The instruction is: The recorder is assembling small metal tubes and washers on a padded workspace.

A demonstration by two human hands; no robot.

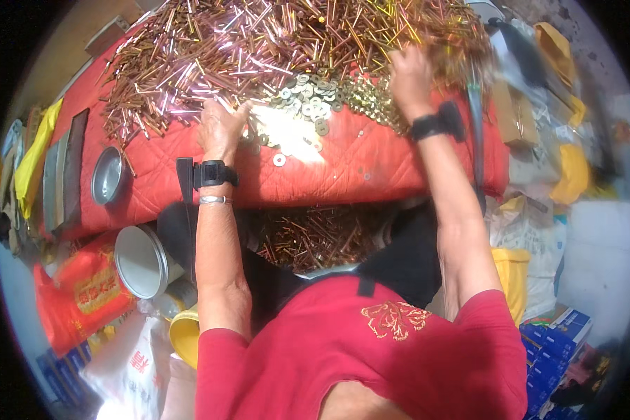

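Note:
A large heap of long, thin copper-coloured metal rods (210, 52) covers the far part of a red quilted cloth (371, 157). My left hand (220, 127) rests at the near edge of the heap, thumb spread away from the fingers, with nothing visible in its grasp. Just right of it lie loose flat washers (313, 101), several of them in bright glare. Small brass-coloured pieces, perhaps nuts (367, 98), are piled between the washers and my right hand (409, 80). That hand reaches into the right side of the rods; its fingertips are partly hidden, and I cannot see what they hold.
A metal bowl (109, 176) sits on the cloth at left. More rods (318, 238) lie below, between my legs. A white bucket (143, 260), a red bag (84, 294) and a yellow container (184, 336) stand lower left. Blue boxes (556, 350) are stacked lower right.

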